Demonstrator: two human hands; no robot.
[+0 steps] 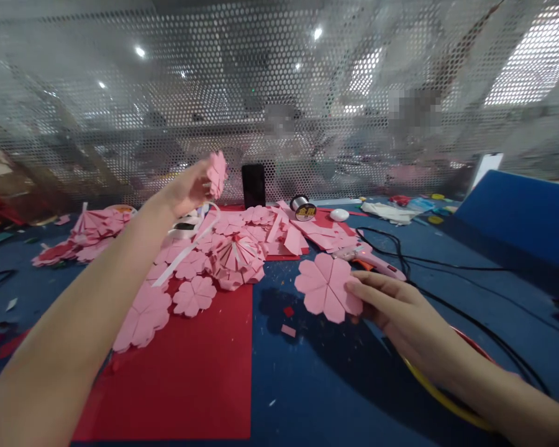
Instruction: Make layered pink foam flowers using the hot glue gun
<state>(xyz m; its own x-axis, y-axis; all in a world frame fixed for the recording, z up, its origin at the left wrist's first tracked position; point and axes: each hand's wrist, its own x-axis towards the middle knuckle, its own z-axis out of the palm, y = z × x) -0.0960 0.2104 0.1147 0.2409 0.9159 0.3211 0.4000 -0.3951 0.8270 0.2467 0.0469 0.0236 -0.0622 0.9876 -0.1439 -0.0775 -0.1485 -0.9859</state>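
Observation:
My left hand is raised over the far part of the table, its fingers closed on a pink paper flower seen nearly edge-on. Lower and to the right, my right hand pinches the edge of a flat pink paper flower with creased petals, held above the blue tabletop. A pink glue gun lies just behind that hand. Between my arms sits a folded, fan-like pink paper piece, with more paper flowers spread beside it on a red sheet.
A wire spool and a white egg-shaped object stand behind. A black phone leans upright near the perforated metal screen. Black cables cross the right side, beside a blue panel. Paper scraps lie in front.

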